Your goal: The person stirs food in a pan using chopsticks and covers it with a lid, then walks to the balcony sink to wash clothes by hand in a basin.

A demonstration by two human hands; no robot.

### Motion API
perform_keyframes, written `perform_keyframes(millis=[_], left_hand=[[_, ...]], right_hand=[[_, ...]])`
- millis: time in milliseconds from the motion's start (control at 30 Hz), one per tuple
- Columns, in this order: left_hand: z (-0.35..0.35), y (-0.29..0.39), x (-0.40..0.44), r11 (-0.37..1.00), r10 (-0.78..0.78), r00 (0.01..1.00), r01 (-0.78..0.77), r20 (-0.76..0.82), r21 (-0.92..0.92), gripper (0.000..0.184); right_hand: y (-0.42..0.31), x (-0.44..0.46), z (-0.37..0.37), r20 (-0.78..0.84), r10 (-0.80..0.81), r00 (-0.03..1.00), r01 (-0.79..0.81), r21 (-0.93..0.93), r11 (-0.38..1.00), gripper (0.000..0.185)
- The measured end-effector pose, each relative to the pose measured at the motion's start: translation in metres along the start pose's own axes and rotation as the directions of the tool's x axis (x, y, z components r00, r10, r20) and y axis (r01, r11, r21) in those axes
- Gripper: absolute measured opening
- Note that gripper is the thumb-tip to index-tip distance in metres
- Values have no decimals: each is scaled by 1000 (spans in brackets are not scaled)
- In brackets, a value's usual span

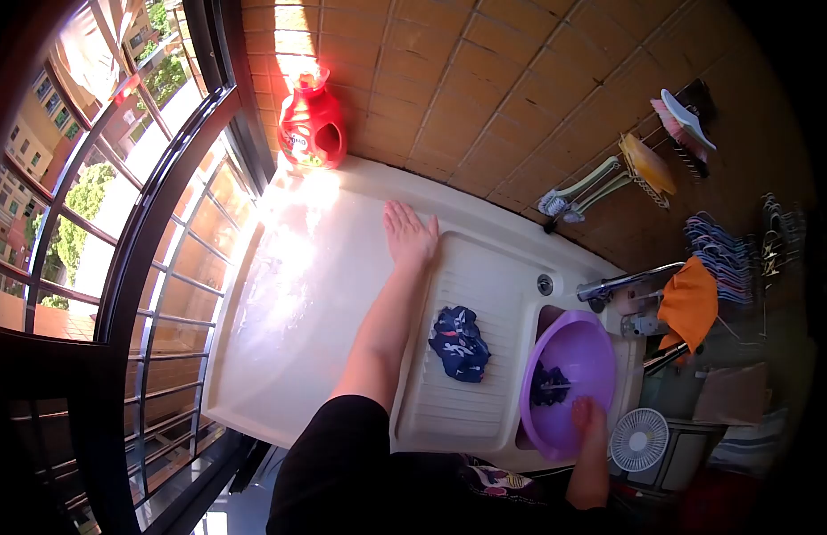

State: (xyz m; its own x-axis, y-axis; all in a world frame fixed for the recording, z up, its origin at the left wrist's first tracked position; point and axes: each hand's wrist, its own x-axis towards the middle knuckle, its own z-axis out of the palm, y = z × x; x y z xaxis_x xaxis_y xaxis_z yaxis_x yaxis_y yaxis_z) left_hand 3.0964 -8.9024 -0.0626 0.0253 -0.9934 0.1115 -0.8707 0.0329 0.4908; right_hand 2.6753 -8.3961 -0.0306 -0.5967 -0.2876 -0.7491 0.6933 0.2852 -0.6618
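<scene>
My left hand (pixel 410 232) lies flat with its fingers stretched out on the white sink counter (pixel 320 294), near the raised edge of the washboard. It holds nothing. My right hand (pixel 589 415) is over the near right part of a purple basin (pixel 585 348), its fingers loosely bent and nothing visible in them. Beside its fingertips, a dark wet cloth (pixel 548 384) sits in the basin, apart from the hand as far as I can see. A crumpled navy patterned garment (pixel 461 344) rests on the ribbed washboard (pixel 449 410) between my arms.
A red detergent bottle (pixel 312 120) stands at the far left corner by the barred window. Beyond the basin is a tap (pixel 601 290) with an orange cloth (pixel 689 303) close by. Brushes (pixel 565 203) and hangers (pixel 721 256) hang along the tiled wall. A small white fan (pixel 639 440) is at right.
</scene>
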Motion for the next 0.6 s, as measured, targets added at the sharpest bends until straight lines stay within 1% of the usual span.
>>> perform_keyframes(millis=[33, 67, 100, 133, 167, 200, 233, 267, 300, 333, 367, 400, 433, 467, 500, 533, 567, 600], left_hand=[[10, 27, -16, 996, 83, 994, -80, 73, -42, 79], [31, 50, -30, 987, 155, 986, -151, 68, -62, 75], [24, 61, -33, 984, 167, 983, -163, 69, -69, 75], [18, 70, -39, 798, 279, 909, -40, 310, -601, 68], [16, 74, -45, 393, 479, 767, 247, 426, -886, 61], [12, 71, -49, 396, 482, 764, 246, 428, -885, 61], [5, 55, -53, 441, 438, 870, 12, 227, -897, 52], [-3, 33, -57, 498, 400, 916, -214, 4, -841, 44], [-17, 5, -64, 606, 328, 942, -265, -68, -750, 41], [-39, -29, -73, 712, 260, 954, -293, -148, -638, 39], [-63, -67, -82, 777, 224, 955, -295, -194, -556, 41], [-97, -102, -93, 840, 180, 962, -260, -207, -477, 43], [-118, -140, -105, 918, 165, 951, -245, -262, -311, 45], [-140, -175, -117, 966, 118, 952, -175, -281, -189, 47], [-154, -209, -128, 974, 47, 954, -109, -294, -198, 49], [-167, -240, -138, 994, -11, 968, -17, -252, -108, 51], [-172, -265, -144, 982, -99, 978, 67, -182, -177, 55], [-173, -278, -145, 999, -25, 993, 22, -114, -28, 57]], right_hand=[[1, -3, 7, -10, 6, 1000, -6, -27, 1000, 21], [-2, -5, 14, -16, 5, 1000, -6, -54, 999, 23], [-5, -6, 19, -23, -1, 1000, 0, -43, 999, 23], [-4, -10, 20, 20, -23, 1000, 24, -62, 998, 24], [-2, -9, 16, 69, -43, 997, 48, -82, 995, 26], [-2, -9, 12, 67, -41, 997, 47, -77, 996, 26], [-4, -8, 11, 82, -29, 996, 35, -82, 996, 27], [-5, -3, 8, 102, -11, 995, 21, -91, 996, 28], [-5, -4, 6, 113, 6, 994, 5, -99, 995, 28], [-5, -8, 5, 53, -14, 998, 20, -118, 993, 21], [-2, -8, 5, -2, -34, 999, 33, -137, 990, 16], [3, -6, 3, 14, -15, 1000, 17, -144, 989, 16], [6, -3, -4, 3, 6, 1000, -6, -109, 994, 17], [9, -3, -11, -14, 27, 1000, -28, -71, 997, 17], [12, -3, -14, -10, 38, 999, -39, -73, 997, 17], [15, -3, -16, -13, 58, 998, -59, -92, 994, 20], [16, -1, -21, -18, 77, 997, -79, -110, 991, 25], [17, 17, -41, -20, 85, 996, -86, -108, 990, 25]])
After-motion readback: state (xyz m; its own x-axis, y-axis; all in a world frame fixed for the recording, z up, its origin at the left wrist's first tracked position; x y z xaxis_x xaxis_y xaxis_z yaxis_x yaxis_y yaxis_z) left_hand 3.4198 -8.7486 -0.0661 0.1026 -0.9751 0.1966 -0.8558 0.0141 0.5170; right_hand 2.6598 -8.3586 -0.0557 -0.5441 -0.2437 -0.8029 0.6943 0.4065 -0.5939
